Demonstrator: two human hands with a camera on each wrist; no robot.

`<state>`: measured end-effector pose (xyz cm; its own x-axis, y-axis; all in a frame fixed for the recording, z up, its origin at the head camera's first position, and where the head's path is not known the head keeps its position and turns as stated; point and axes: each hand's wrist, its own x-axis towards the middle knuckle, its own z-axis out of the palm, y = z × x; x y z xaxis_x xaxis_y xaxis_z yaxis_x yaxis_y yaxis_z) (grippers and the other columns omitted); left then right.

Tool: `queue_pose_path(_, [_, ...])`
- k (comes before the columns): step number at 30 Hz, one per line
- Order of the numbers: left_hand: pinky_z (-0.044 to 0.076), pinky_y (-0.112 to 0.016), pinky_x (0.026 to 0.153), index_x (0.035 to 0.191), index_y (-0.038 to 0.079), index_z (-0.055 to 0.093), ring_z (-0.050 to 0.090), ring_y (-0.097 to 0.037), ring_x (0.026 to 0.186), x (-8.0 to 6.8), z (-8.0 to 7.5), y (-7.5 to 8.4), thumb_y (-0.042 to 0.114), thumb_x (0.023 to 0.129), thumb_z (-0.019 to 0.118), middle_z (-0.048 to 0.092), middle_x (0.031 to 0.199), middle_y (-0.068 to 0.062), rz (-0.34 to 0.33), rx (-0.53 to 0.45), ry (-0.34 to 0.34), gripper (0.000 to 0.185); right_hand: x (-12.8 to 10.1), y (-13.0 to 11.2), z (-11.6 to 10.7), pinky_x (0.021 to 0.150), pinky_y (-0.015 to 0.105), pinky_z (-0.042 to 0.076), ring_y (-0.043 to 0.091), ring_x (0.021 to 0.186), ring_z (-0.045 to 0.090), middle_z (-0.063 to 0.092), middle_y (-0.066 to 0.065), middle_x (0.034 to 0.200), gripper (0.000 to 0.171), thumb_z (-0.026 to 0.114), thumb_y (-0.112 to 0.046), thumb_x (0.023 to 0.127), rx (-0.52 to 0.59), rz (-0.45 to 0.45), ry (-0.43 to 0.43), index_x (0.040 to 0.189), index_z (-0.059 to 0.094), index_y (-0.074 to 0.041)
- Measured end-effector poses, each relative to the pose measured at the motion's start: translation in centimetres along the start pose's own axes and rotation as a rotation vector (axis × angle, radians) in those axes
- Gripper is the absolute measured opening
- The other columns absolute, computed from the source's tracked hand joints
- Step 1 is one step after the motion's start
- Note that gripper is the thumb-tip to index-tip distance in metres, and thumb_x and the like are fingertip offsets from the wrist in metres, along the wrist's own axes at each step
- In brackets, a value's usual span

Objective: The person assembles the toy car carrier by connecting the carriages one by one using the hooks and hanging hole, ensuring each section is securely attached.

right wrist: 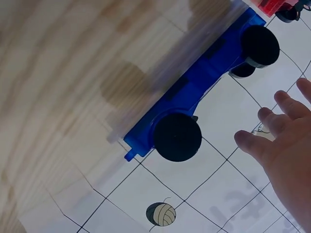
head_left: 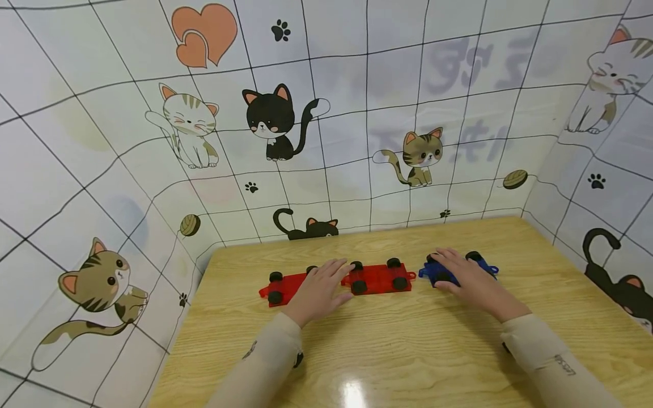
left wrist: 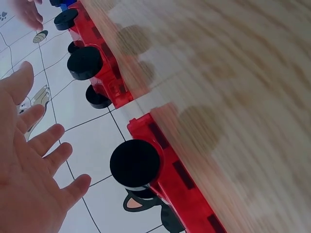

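Three toy car bases lie wheels-up in a row on the wooden table. At the left is a red base [head_left: 292, 283], partly hidden by my left hand [head_left: 317, 290]. A second red base [head_left: 377, 277] sits in the middle, with a small gap between the two in the left wrist view. My right hand [head_left: 469, 277] covers part of the blue base [right wrist: 204, 68] at the right end. All have black wheels, and small loops or hooks show at their ends. Both hands hover above the bases with spread fingers and grip nothing; the wrist views show space between hand and base.
The wooden table [head_left: 398, 345] has its back edge against a white grid-patterned sheet [head_left: 347, 141] printed with cartoon cats. The sheet also rises along both sides. A light glare shows at the table's front.
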<state>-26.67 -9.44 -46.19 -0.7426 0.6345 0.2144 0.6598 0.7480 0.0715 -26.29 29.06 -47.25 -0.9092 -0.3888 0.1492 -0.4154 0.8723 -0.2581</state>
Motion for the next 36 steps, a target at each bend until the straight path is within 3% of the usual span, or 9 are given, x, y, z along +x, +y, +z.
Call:
queue_pose_path(26, [0.035,-0.053,0.108,0.153,0.022,0.030,0.029,-0.022,0.144,2.5,2.1,1.0,0.052,0.096,0.051,0.030,0.157,0.000,-0.013,0.009,-0.099,0.068,-0.3,3.4,-0.5,0.103,0.074,0.015,0.047,0.141,0.020,0.022,0.023,0.156,0.079,0.063,-0.043,0.092,0.043,0.064,-0.094,0.152,0.027,-0.006])
queue_pose_path(36, [0.034,-0.051,0.109,0.154,0.021,0.028,0.029,-0.021,0.144,3.6,1.8,1.8,0.050,0.095,0.054,0.030,0.157,0.000,-0.022,0.010,-0.134,0.071,0.6,3.7,-0.4,0.100,0.076,0.016,0.048,0.138,0.025,0.025,0.025,0.154,0.081,0.068,-0.039,0.088,0.016,0.045,-0.103,0.151,0.029,-0.004])
